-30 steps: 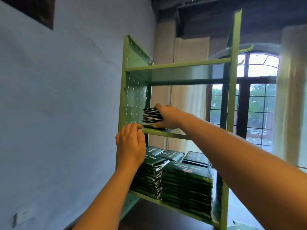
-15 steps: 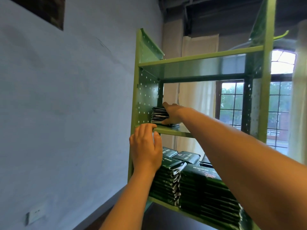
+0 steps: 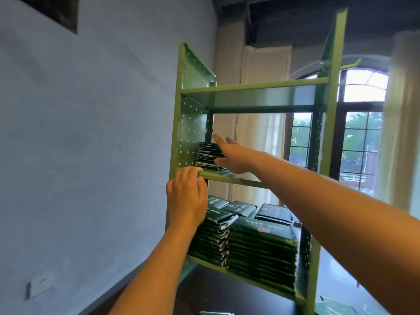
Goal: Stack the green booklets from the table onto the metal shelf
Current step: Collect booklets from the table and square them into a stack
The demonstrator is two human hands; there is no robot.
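Note:
A green metal shelf (image 3: 254, 87) stands against the wall. On its middle board lies a small stack of green booklets (image 3: 207, 155) at the left end. My right hand (image 3: 231, 155) is spread beside that stack, fingers straight, thumb low against its right side. My left hand (image 3: 186, 196) rests on the front edge of the middle board, fingers curled over the lip. The lower board holds taller stacks of green booklets (image 3: 261, 248), several piles side by side.
A pale wall (image 3: 91, 133) runs along the left with a socket (image 3: 39, 286) low down. Behind the shelf are a window (image 3: 359, 142) and light curtains (image 3: 400, 123). A dark table surface (image 3: 218, 294) lies below the shelf, with a few green booklets (image 3: 336, 309) at the bottom right.
My right hand has opened and lifted off the small stack, fingers now straight beside it. The left hand stays on the board edge. The view has shifted slightly.

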